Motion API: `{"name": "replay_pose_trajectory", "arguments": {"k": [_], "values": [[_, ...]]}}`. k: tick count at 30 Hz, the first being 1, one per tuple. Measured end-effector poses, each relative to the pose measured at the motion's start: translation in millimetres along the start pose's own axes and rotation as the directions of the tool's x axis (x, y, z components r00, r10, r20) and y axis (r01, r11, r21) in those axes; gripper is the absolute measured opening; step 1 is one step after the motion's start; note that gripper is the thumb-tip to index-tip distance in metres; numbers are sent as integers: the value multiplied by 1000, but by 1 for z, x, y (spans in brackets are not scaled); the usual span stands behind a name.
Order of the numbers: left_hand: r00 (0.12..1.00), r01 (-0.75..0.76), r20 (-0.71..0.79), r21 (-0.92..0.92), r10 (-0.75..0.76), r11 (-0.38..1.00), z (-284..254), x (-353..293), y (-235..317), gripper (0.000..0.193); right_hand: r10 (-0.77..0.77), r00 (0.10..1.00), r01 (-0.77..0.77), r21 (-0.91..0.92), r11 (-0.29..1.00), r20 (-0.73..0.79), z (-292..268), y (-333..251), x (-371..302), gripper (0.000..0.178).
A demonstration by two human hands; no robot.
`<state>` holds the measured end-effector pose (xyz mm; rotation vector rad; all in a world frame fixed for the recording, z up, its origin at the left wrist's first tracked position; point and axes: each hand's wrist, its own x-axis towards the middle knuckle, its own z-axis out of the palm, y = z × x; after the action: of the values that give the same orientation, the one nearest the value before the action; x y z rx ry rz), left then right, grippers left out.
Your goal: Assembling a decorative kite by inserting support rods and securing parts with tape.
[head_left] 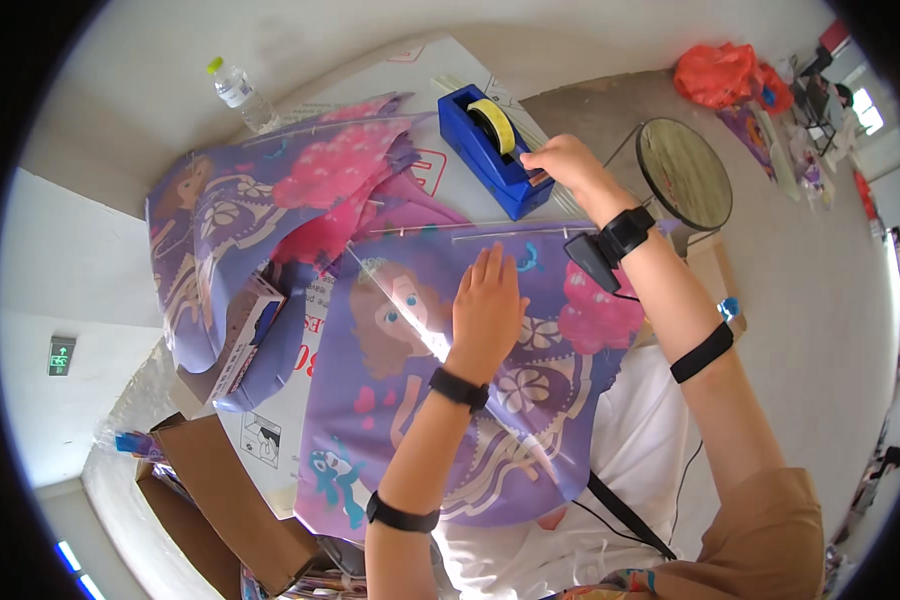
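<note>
A purple plastic sheet (370,400) printed with a cartoon princess, pink flowers and a blue animal lies spread before me, its near edge reaching over my lap. My left hand (490,308) rests flat on its upper middle, fingers stretched out. Beyond the sheet's far edge stands a blue tape dispenser (468,160) with a yellow-cored tape roll (494,126). At the dispenser's cutter end, my right hand (568,172) is closed in a pinch on the tape end; the strip itself hardly shows. Both of my arms wear black straps.
More of the printed purple sheets (220,215) lie piled at the left, a small box (245,345) on them. A water bottle (240,92) stands behind. An open cardboard box (235,500) sits lower left. A round mirror-like disc (684,172) and a red bag (715,72) are at the right.
</note>
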<state>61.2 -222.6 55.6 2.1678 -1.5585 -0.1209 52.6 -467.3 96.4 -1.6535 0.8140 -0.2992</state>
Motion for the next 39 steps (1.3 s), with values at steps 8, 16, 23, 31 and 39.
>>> {"name": "replay_pose_trajectory", "arguments": {"k": [8, 16, 23, 31, 39], "values": [[997, 66, 26, 195, -73, 978, 26, 6, -4, 61, -12, 992, 4, -63, 998, -125, 2, -9, -29, 29], [986, 102, 98, 306, -137, 947, 15, 12, -6, 59, 42, 997, -39, 54, 998, -69, -7, 16, -61, 27], [993, 102, 14, 378, -116, 920, 22, 30, -14, 56, 183, 981, -148, 354, 923, -67, 5, 39, -59, 21], [995, 36, -100, 334, -2, 942, 42, 34, -25, 49, 214, 964, -165, 275, 947, -160, 34, 97, -92, 16], [991, 101, -86, -16, -102, 995, 38, 29, -21, 54, 133, 960, -11, 444, 896, -245, 71, 89, -102, 38]]}}
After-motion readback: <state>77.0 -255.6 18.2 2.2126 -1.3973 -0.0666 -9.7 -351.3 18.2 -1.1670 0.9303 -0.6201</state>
